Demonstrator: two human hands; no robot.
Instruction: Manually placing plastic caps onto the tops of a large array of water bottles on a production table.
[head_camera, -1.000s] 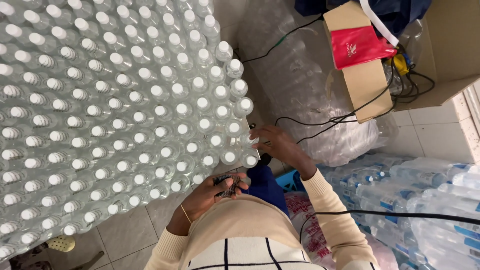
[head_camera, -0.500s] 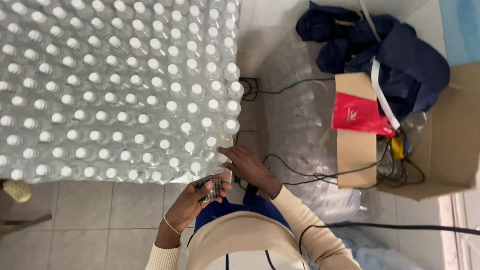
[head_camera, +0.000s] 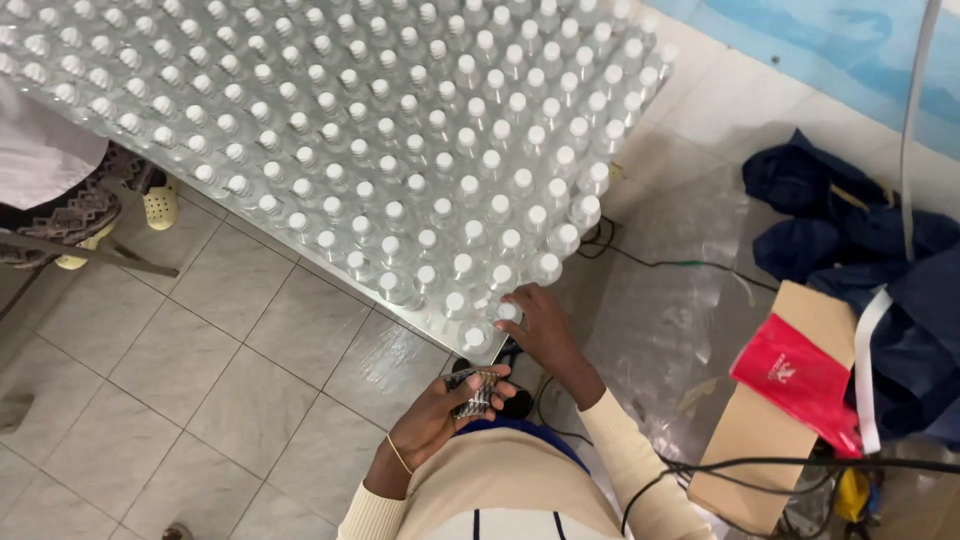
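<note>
Tiled floor, bottle-packed table (right fingers open on cap, left hand gripping strip).

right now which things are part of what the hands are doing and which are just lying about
In hand:
- bottles on the table
- corner bottle under the right hand
- small dark thing in the left hand

Lying about:
- cardboard box
- red bag
- blue cloth
- cables
</note>
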